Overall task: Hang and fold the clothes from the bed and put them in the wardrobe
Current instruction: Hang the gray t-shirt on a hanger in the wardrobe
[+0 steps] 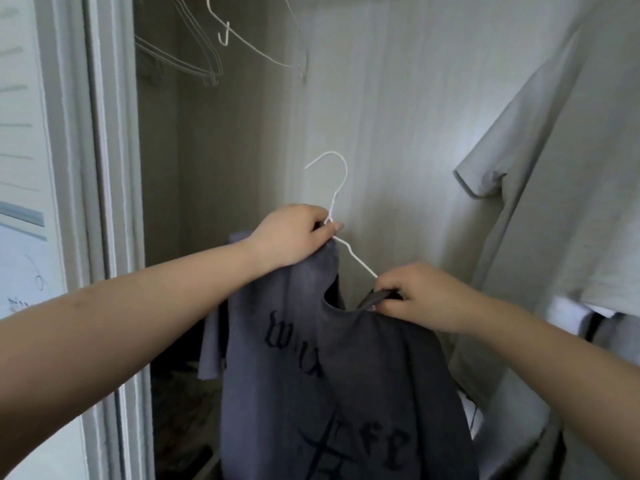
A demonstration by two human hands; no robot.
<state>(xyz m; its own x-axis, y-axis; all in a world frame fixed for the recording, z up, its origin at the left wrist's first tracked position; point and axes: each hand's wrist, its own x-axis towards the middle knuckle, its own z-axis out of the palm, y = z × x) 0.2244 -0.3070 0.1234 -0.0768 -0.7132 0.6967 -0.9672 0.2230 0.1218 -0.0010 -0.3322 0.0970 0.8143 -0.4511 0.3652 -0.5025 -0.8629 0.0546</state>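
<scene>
T-shirt (346,393) is showing faded purple-grey with dark gothic lettering and a dark cross print. Wire hanger (332,199) in it is reading white. Hung tee (568,168) on the right is looking pale grey, darker grey sleeve trim. Spare hangers (194,60) up top are showing white. Wardrobe wall (398,116) is coming through off-white.

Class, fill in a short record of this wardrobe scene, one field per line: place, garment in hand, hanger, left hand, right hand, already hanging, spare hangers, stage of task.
place: open wardrobe
garment in hand: dark grey T-shirt with dark lettering
hanger: white wire hanger, hook up, one arm bare, the other under the shirt
left hand: left hand grips the hanger neck and shirt shoulder
right hand: right hand pinches the collar
already hanging: light grey T-shirt on the right
spare hangers: empty wire hangers above
stage of task: shirt half on the hanger, not yet hung
</scene>
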